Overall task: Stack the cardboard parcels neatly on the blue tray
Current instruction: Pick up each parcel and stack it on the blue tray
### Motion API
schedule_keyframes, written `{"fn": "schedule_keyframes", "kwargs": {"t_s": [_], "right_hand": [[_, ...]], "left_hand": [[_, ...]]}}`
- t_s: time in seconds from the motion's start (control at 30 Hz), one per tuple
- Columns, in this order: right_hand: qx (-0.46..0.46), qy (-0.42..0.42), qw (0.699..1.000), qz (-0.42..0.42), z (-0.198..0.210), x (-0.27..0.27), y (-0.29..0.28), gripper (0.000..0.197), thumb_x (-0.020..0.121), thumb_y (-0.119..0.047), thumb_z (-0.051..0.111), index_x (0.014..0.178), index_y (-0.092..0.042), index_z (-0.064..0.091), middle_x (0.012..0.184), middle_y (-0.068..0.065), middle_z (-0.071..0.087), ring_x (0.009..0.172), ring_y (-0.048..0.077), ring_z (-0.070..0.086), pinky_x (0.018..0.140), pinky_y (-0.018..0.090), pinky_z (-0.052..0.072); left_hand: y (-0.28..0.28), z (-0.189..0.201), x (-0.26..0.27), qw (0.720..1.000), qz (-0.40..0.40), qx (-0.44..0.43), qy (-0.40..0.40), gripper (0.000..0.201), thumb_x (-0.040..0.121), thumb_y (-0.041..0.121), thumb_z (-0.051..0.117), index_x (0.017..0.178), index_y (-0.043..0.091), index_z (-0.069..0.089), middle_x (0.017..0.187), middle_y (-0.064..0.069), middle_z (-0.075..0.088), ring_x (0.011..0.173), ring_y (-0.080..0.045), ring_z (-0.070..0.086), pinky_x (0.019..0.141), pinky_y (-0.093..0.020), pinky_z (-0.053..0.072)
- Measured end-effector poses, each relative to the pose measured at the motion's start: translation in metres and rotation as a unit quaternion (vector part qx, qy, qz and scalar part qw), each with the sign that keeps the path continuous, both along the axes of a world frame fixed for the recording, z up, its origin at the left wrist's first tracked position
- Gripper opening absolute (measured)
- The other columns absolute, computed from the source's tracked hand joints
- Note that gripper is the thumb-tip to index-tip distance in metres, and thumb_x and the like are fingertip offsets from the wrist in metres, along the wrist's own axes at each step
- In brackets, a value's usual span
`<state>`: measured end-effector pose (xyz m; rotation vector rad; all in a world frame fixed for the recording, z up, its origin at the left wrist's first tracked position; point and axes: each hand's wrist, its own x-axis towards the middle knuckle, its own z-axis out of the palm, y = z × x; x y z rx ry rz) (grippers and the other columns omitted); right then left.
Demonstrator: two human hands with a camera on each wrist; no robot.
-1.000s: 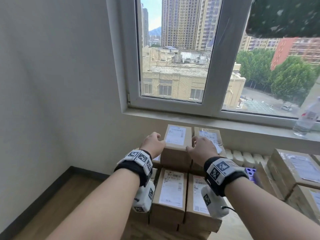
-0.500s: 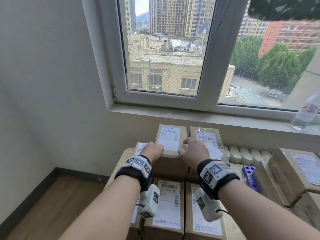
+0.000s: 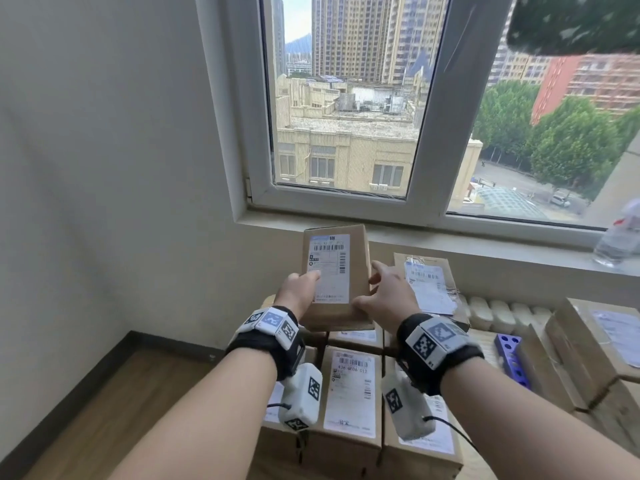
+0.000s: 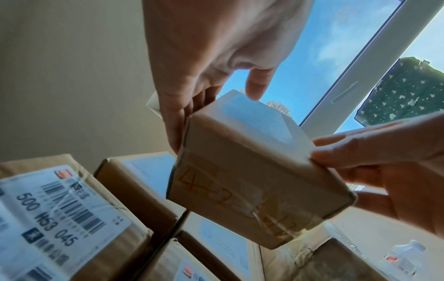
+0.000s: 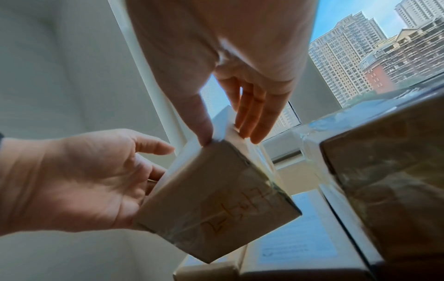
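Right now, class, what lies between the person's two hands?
A cardboard parcel with a white label, held off the stack between the left hand and right hand. The head view shows it best; both wrist views confirm it.

A parcel [image 3: 334, 277] is sitting in the air between the left hand [image 3: 298, 295] at its nine o'clock and the right hand [image 3: 388, 299] at its three o'clock — above the stacked parcels [image 3: 351, 393] lying at six o'clock. Another parcel [image 3: 431, 289] is resting on that stack at the held one's three o'clock, beyond the right hand. More boxes [image 3: 588, 348] are lying farther toward three o'clock, the window [image 3: 346, 98] standing at twelve o'clock behind everything.
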<state>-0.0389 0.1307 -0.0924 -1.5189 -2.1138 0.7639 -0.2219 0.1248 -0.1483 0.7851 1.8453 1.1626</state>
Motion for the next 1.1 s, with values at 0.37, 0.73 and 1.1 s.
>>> {"fn": "schedule_keyframes", "kwargs": {"t_s": [0.37, 0.73, 1.1], "right_hand": [[0.026, 0.108, 0.994, 0.015, 0.027, 0.023, -0.054, 0.054, 0.085, -0.023, 0.072, 0.135, -0.020, 0.052, 0.111, 0.002, 0.062, 0.097, 0.015, 0.061, 0.081, 0.031, 0.057], [0.019, 0.187, 0.982, 0.006, 0.042, 0.046, -0.103, 0.034, 0.090, -0.019, 0.066, 0.121, -0.017, 0.055, 0.099, -0.003, 0.061, 0.088, 0.012, 0.062, 0.068, 0.026, 0.055], [0.004, 0.265, 0.962, -0.062, 0.037, 0.088, -0.140, 0.030, 0.095, -0.036, 0.061, 0.115, -0.016, 0.057, 0.102, 0.001, 0.066, 0.085, 0.012, 0.066, 0.064, 0.027, 0.054]], "left_hand": [[-0.086, 0.060, 0.027, 0.992, 0.026, 0.119, -0.012, 0.093, 0.055, 0.094, 0.043, 0.110, 0.025, 0.070, 0.103, 0.000, 0.073, 0.097, -0.021, 0.069, 0.090, -0.042, 0.055], [-0.141, 0.081, 0.046, 0.984, 0.004, 0.169, -0.062, 0.062, 0.078, 0.069, 0.063, 0.117, 0.024, 0.044, 0.102, -0.007, 0.069, 0.093, -0.024, 0.066, 0.086, -0.046, 0.055], [-0.160, 0.070, 0.084, 0.971, -0.057, 0.214, -0.087, 0.060, 0.087, 0.050, 0.066, 0.131, 0.022, 0.036, 0.096, -0.006, 0.068, 0.078, -0.020, 0.068, 0.065, -0.034, 0.057]]}}
